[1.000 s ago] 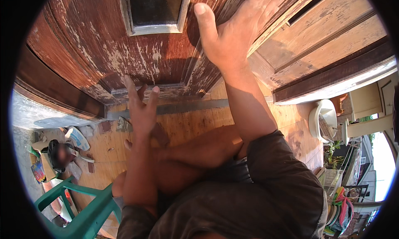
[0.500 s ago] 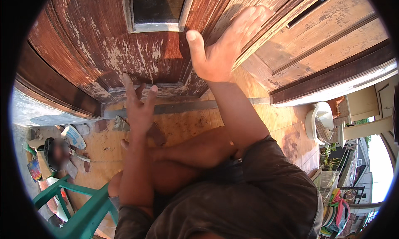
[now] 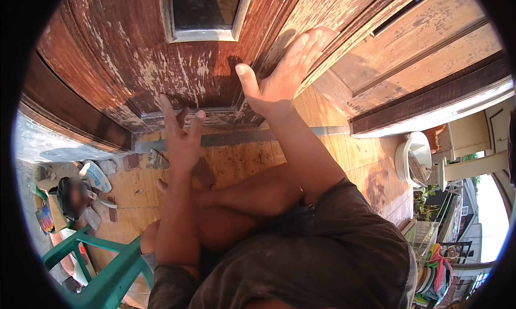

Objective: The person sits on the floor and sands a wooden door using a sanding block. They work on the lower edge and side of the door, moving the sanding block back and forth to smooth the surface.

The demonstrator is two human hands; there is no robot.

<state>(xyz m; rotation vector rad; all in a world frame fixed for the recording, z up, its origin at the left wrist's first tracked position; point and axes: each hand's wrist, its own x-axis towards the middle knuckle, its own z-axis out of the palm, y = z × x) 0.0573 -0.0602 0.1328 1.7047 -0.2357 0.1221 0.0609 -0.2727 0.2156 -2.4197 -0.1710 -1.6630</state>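
Observation:
A worn wooden door (image 3: 150, 67) with flaking reddish-brown finish stands before me. My right hand (image 3: 282, 83) lies on or just over its pale, bared right-hand strip, fingers stretched and thumb spread; nothing shows in it, though what lies under the palm is hidden. At the door's lower edge is my left hand (image 3: 183, 142), its index finger and thumb apart. A dark reddish shape between them looks like a shaded finger. Just beside that wrist, a flat brown piece (image 3: 203, 173) lies on the tiled floor (image 3: 247, 153).
A green plastic chair (image 3: 107, 266) stands at lower left. Beyond it are a dark bag (image 3: 72, 199), a white oval item (image 3: 97, 177) and scattered scraps. At right, a white basin (image 3: 414, 158) stands near a second door panel (image 3: 430, 45). My crossed legs (image 3: 252, 193) fill the middle.
My right hand has slid down the door strip, slightly toward the left, with its fingers still extended. My left hand has hardly moved.

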